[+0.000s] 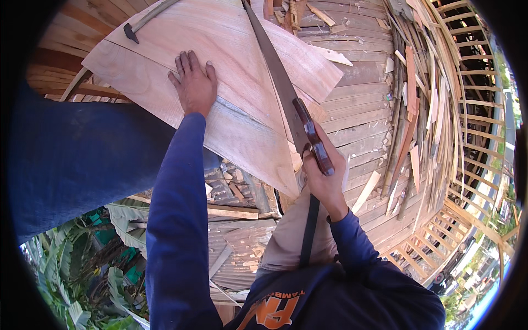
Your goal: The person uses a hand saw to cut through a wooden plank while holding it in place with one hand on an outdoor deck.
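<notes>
My left hand (196,88) lies flat on a wide pale wooden board (236,82), its fingers spread. My right hand (325,165) is wrapped round the dark brown handle (314,135) of a handsaw (272,60). The long metal blade points away from me and runs along the right edge of the board. A second pale board piece (313,66) lies on the far side of the blade. At the far left of the board rests a hammer (132,34) with a dark head and a wooden handle.
Scrap strips and slats (410,104) are heaped along the right of the plank floor (357,126). A slatted wooden railing (484,104) curves behind them. Below the board lie offcuts (234,212) and corrugated sheeting. Large green leaves (69,275) fill the lower left, under a blue-clad leg (93,159).
</notes>
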A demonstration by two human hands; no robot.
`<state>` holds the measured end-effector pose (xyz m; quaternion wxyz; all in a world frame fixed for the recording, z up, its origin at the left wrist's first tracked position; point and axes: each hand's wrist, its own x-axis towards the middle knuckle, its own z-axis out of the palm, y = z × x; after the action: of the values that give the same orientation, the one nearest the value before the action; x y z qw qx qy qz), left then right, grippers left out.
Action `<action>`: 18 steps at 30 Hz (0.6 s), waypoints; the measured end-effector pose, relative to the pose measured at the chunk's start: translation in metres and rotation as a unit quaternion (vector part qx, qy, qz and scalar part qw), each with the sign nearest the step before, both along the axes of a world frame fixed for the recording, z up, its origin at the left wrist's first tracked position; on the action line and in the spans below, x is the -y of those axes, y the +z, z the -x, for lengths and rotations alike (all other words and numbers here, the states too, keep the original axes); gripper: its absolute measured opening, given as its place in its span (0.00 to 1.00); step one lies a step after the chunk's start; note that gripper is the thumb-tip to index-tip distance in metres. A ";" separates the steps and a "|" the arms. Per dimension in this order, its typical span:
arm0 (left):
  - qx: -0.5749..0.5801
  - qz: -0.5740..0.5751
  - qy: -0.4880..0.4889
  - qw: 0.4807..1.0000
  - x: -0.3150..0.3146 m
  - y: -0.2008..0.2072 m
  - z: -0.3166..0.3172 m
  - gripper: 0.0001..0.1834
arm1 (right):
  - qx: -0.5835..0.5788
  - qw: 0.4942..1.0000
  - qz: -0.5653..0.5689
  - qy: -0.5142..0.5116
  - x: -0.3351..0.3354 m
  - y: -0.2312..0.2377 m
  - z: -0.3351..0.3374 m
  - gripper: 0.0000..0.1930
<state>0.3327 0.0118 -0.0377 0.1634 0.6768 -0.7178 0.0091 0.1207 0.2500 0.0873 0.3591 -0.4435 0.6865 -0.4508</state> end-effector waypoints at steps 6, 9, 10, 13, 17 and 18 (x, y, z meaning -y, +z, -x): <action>-0.002 -0.004 0.003 1.000 0.002 0.003 -0.001 0.35 | 0.021 1.000 0.018 0.008 0.030 -0.002 0.000 0.29; -0.004 -0.005 0.002 1.000 0.002 0.005 0.001 0.35 | 0.034 0.999 0.008 0.005 0.024 -0.010 0.000 0.32; -0.004 -0.006 0.002 1.000 0.002 0.005 0.000 0.35 | 0.033 0.999 0.020 0.003 0.018 -0.015 -0.001 0.31; 0.004 0.000 0.001 1.000 0.003 0.005 0.000 0.35 | 0.048 0.998 0.038 -0.007 -0.002 -0.023 -0.001 0.29; 0.001 -0.006 -0.006 1.000 0.001 0.003 0.000 0.34 | 0.091 0.996 0.001 -0.019 -0.002 -0.013 -0.001 0.27; -0.001 0.000 -0.007 1.000 0.002 0.003 -0.001 0.34 | 0.095 0.995 -0.009 -0.018 0.001 -0.008 -0.002 0.27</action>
<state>0.3335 0.0096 -0.0351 0.1647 0.6718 -0.7222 0.0074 0.1222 0.2486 0.0789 0.4186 -0.3830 0.6608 -0.4913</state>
